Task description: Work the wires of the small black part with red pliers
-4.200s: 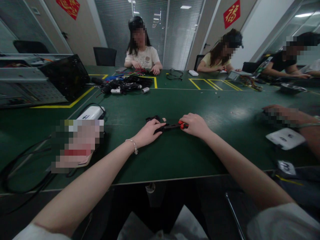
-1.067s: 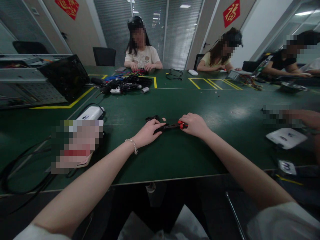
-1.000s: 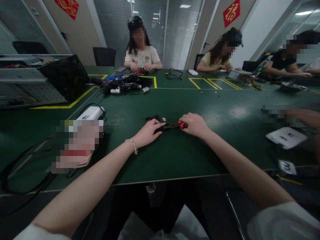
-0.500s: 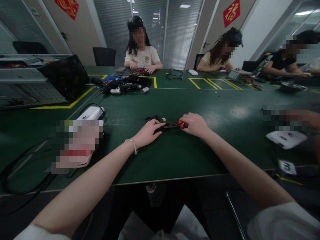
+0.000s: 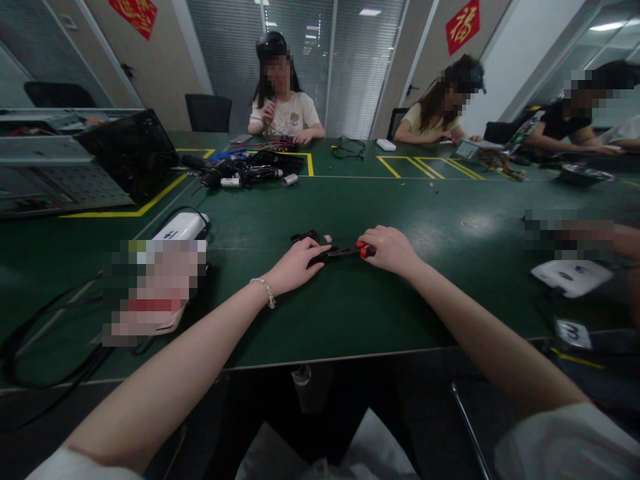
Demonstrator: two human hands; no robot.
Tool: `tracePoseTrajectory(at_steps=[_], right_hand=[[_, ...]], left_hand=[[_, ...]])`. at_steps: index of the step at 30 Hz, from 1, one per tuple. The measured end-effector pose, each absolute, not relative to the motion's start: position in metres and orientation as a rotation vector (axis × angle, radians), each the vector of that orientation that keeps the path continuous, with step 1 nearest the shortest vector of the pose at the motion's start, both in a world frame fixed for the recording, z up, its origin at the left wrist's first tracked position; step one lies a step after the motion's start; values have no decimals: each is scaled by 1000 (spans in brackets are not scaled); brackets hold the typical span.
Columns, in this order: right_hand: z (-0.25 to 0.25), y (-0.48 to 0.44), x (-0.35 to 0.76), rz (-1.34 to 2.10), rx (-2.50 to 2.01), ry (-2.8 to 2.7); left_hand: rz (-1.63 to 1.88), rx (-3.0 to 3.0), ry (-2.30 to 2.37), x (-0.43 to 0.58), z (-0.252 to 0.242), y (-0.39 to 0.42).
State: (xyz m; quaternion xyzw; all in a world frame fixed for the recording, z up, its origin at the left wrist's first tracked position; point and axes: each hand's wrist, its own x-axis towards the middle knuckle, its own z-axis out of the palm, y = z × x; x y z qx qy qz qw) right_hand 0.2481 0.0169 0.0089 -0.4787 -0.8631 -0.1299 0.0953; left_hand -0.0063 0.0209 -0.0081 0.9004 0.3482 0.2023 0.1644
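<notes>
My right hand is closed around the red handles of a pair of pliers, whose dark jaws point left. My left hand rests low over the table with thumb and fingers pinched on a small black part. The jaw tips meet this part at my left fingertips; the exact contact is too small to make out. Just beyond my left fingers lies another black piece, partly covered by the hand. A small pale pinkish bit sits beside it on the green table.
A white power bank with black cables and a blurred flat object lie at left. Farther back are an open computer case and a heap of cables. Several people sit around the table. A white device lies at right.
My hands and the pliers stay practically in place. Across the table, a person has raised one hand from the cables toward the chest.
</notes>
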Motion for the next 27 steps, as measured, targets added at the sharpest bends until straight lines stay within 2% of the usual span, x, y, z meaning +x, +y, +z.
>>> tracePoseTrajectory(at_steps=[27], right_hand=[[10, 17, 248, -397, -1426, -2571]], left_hand=[[568, 2579, 995, -7, -7, 20]])
